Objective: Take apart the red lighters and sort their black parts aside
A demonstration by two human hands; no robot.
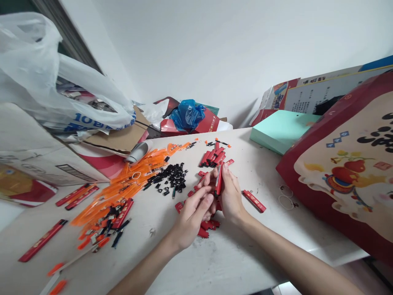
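Both forearms reach over the white table (pixel 233 262), where the right hand (pixel 231 196) pinches a slim red case (pixel 219 179) upright above a red pile while the left hand (pixel 193 215) cups loosely beside it, seemingly empty; likely light, stiff, smooth plastic, best held mid-length

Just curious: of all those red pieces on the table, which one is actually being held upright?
The red piece pinched in the right hand, standing upright; all the others lie flat on the table.
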